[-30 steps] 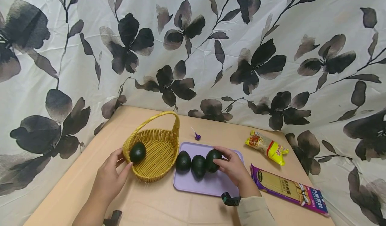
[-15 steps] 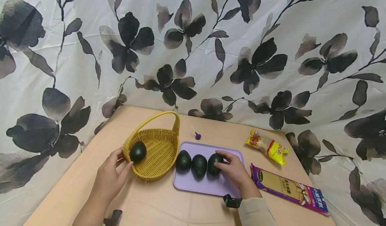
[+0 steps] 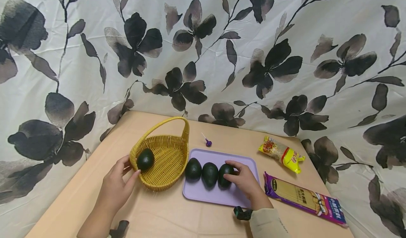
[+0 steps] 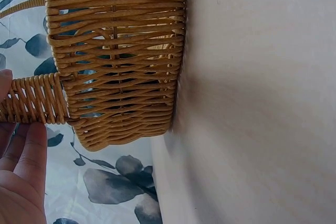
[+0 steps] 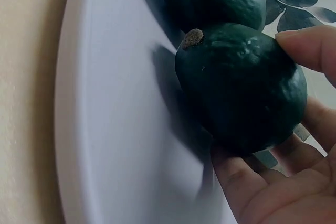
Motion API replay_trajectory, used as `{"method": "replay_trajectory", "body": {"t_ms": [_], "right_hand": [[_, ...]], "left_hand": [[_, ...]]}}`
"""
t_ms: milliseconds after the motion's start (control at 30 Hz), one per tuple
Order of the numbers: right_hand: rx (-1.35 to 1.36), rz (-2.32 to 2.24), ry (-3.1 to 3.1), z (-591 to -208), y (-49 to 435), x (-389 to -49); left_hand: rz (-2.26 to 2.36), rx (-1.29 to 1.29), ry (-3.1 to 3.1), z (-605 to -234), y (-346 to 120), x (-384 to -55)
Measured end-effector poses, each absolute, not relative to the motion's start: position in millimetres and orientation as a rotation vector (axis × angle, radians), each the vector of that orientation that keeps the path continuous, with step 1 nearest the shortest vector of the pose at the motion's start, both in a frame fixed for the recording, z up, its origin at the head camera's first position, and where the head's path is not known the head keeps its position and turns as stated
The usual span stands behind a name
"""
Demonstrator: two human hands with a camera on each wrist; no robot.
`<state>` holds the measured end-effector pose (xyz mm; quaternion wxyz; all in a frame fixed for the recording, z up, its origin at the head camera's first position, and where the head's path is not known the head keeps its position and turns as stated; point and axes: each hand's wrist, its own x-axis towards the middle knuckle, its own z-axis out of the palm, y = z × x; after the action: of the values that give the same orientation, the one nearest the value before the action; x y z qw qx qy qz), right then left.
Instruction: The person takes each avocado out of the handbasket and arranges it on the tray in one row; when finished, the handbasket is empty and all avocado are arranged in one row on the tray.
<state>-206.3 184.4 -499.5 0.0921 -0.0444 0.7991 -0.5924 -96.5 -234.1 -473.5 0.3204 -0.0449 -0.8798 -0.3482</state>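
My left hand (image 3: pixel 116 185) pinches the left end of the handle of a yellow woven basket (image 3: pixel 166 160); in the left wrist view its fingers (image 4: pixel 32 153) lie along the handle's base. Inside the basket, at its left side, is one dark green avocado (image 3: pixel 145 159). On a lilac tray (image 3: pixel 203 197), three more avocados stand in a row: a left one (image 3: pixel 193 170), a middle one (image 3: pixel 209 175) and a right one (image 3: pixel 224 179). My right hand (image 3: pixel 247 183) grips the right one between thumb and fingers, as the right wrist view shows close over the tray.
A purple lollipop (image 3: pixel 208 143) lies behind the tray. To the right are a yellow-ended snack bag (image 3: pixel 281 154) and a long purple pasta packet (image 3: pixel 304 199). Behind the table (image 3: pixel 158 217) hangs a floral cloth (image 3: pixel 222 90).
My right hand has shifted the right avocado slightly rightward and down, to a spot beside the middle one. My left hand and the basket have stayed in place.
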Motion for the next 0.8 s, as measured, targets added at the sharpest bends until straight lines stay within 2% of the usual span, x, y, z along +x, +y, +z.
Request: {"method": "replay_trajectory", "body": {"t_ms": [467, 800], "right_hand": [[-0.129, -1.738, 2.406, -499.2, 184.5, -205.8], [-0.143, -1.718, 2.445, -480.3, 187.3, -201.6]], "left_hand": [[-0.925, -0.114, -2.325, -472.6, -234.5, -96.9], [-0.931, -0.118, -2.316, -472.2, -234.4, -97.6]]}}
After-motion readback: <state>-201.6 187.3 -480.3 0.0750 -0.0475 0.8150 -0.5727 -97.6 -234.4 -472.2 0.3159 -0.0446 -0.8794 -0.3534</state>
